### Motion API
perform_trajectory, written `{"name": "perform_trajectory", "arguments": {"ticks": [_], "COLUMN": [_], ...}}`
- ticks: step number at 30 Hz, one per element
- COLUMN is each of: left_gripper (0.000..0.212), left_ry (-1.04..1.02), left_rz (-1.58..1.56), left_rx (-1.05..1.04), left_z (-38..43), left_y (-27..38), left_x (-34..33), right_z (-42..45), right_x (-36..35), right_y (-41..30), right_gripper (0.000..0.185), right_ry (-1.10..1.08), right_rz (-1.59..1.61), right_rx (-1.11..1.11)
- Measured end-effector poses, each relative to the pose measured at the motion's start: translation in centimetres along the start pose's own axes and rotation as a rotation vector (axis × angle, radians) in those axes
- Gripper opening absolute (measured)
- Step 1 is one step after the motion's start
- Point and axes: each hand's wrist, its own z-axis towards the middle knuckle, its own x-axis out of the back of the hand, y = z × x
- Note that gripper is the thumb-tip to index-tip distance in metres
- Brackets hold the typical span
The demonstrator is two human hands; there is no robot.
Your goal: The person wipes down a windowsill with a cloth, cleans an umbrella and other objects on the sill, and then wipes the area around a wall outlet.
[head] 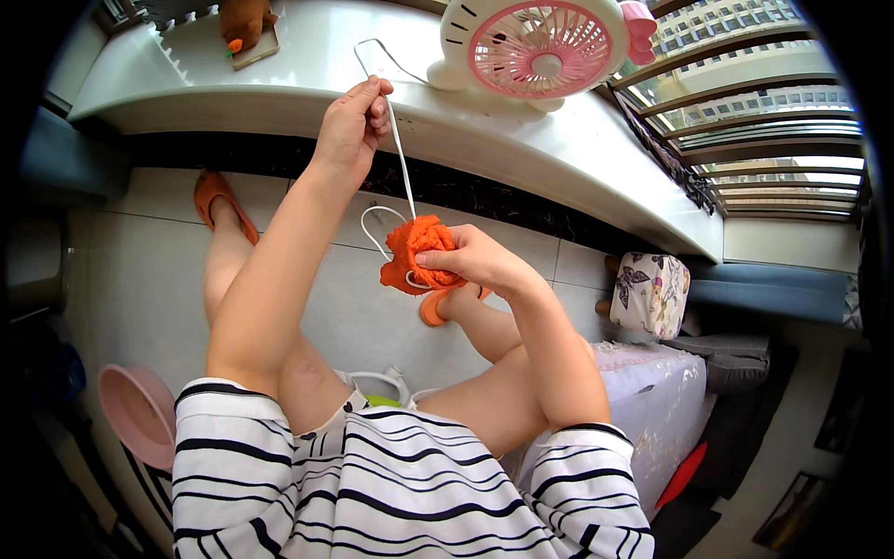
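My left hand (351, 126) is raised near the front edge of the white windowsill, a white cord (401, 150) pinched between thumb and fingers. From there the cord runs down, nearly straight, into a crumpled orange cloth (412, 241). My right hand (482, 260) grips this cloth, thumb across its front. A loop of cord hangs out to the left of the cloth, and a short bit shows at its lower edge. What lies inside the folds is hidden. Beyond my left hand the cord bends back towards the base of a white and pink fan (547, 66).
A brown plush toy (244, 24) sits on the windowsill (314, 63) at the far left. Window bars (747, 91) rise at the right. Below stand a floral-covered stool (649, 295) and a lace-covered piece of furniture (649, 391). A pink basin (136, 416) is at lower left.
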Motion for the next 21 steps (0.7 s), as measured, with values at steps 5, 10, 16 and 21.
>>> {"name": "perform_trajectory", "arguments": {"ticks": [5,10,16,21], "left_gripper": [0.026,0.058,0.023,0.017], "left_ry": [0.031,-0.239,-0.326,-0.097], "left_rz": [0.146,0.547,0.472,0.155], "left_rx": [0.074,0.350,0.242,0.051], "left_z": [0.0,-2.6,-5.0,-3.0], "left_y": [0.1,0.8,0.2,2.2], "left_x": [-0.2,-1.8,-2.1,-0.3], "right_z": [-1.7,-2.4,-2.2,-2.2], "right_x": [-0.6,0.8,0.8,0.3], "right_y": [-3.8,-3.3,-3.7,-3.6], "right_gripper": [0.028,0.030,0.031,0.031], "right_ry": [-0.110,0.005,-0.039,-0.122], "right_rz": [-0.116,0.194,0.215,0.162], "right_rx": [-0.135,0.057,0.067,0.113]}}
